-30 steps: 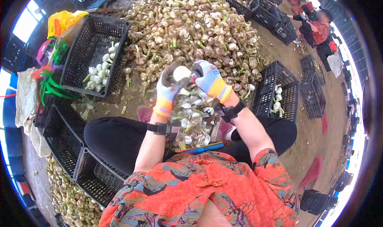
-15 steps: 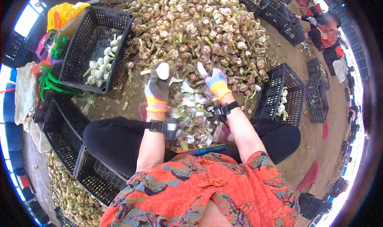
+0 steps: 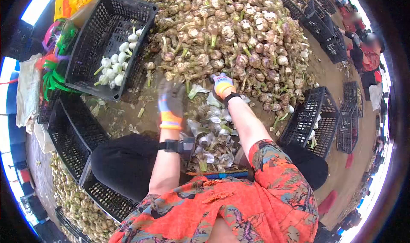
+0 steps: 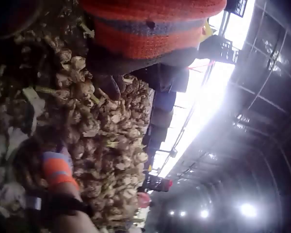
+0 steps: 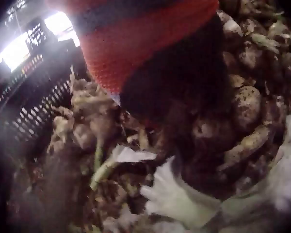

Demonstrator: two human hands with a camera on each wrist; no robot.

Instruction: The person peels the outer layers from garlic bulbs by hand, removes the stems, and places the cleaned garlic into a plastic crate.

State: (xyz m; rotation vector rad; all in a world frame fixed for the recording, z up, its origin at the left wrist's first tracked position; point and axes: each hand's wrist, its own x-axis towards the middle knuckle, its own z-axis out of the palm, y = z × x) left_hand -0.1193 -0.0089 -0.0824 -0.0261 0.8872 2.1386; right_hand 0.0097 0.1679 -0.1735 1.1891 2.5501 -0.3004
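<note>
My gloved left hand (image 3: 171,104) is blurred in the head view, its fingers stretched toward the garlic pile and no bulb showing in it. To its right, my gloved right hand (image 3: 223,85) reaches down at the near edge of the heap of unpeeled garlic bulbs (image 3: 239,38). Its fingertips are hidden, and I cannot tell whether they grip a bulb. In the right wrist view the dark palm side of this glove (image 5: 179,73) lies close over dirty bulbs (image 5: 247,104) and pale peeled skins (image 5: 179,196). White cleaned garlic bulbs (image 3: 114,68) lie in the crate at left.
That black crate (image 3: 96,40) stands left of the heap. Another crate (image 3: 305,115) with white bulbs is by my right knee. Stripped skins (image 3: 213,136) cover the floor between my legs. More crates (image 3: 72,132) stand by my left knee. Other people (image 3: 369,57) sit at far right.
The white garlic bulb in my left hand half a second ago is gone from it. My right hand, which had a white piece at its fingers, has moved down to the heap's edge.
</note>
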